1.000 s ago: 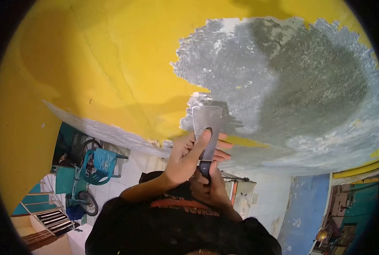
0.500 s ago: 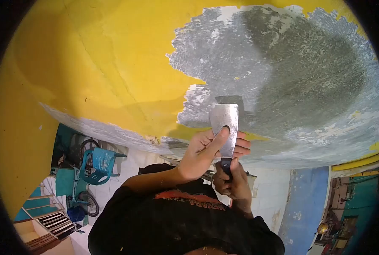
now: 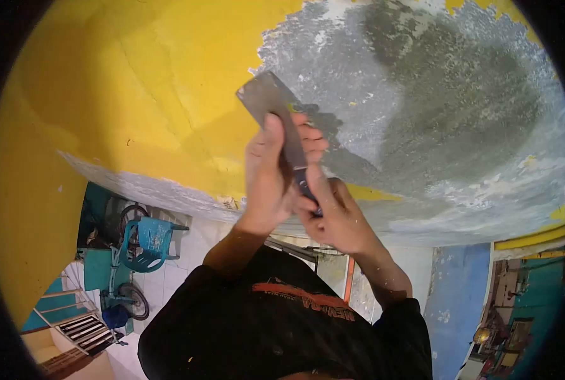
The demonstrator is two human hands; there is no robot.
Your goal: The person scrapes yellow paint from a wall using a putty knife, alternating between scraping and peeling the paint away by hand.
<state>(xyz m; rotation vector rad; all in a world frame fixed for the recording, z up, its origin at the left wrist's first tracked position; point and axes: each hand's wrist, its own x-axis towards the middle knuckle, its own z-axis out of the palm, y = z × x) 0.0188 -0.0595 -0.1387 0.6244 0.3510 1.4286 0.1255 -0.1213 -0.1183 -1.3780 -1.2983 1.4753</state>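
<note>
A metal scraper [image 3: 266,98] with a dark handle is pressed against a yellow painted surface [image 3: 168,82] overhead. Its blade tilts up and to the left, at the edge where yellow paint meets a large scraped grey patch [image 3: 434,107]. My left hand [image 3: 269,177] lies along the blade with fingers and thumb pressing on it. My right hand [image 3: 336,218] grips the handle just below. Both arms rise from my black shirt [image 3: 276,329].
Below the surface's edge stand a blue plastic chair [image 3: 148,244], a bicycle [image 3: 130,301] and steps [image 3: 83,326] at the lower left. A blue wall [image 3: 456,304] and a cluttered corner are at the lower right. A strip of yellow paint [image 3: 371,193] remains near my hands.
Both hands have pushed the scraper up and to the left. The blade, upright before, now leans left and sits at the yellow paint's edge.
</note>
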